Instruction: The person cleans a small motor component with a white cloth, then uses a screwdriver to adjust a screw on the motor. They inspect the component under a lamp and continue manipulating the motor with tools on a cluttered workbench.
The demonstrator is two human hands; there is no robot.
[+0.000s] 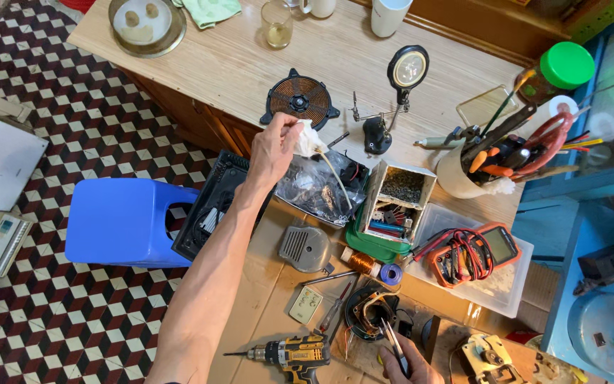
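Frame edge cuts off right hand gripping dark tool.

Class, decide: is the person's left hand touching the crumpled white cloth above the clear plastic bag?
Touching. The head view shows the left hand pinching the crumpled white cloth between its fingertips, with no gap between them.

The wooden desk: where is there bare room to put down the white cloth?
The desk is bare between the metal bowl, the glass and the copper coil. Another patch lies between the white cup and the magnifier stand. It is crowded around the tool pot and the parts box.
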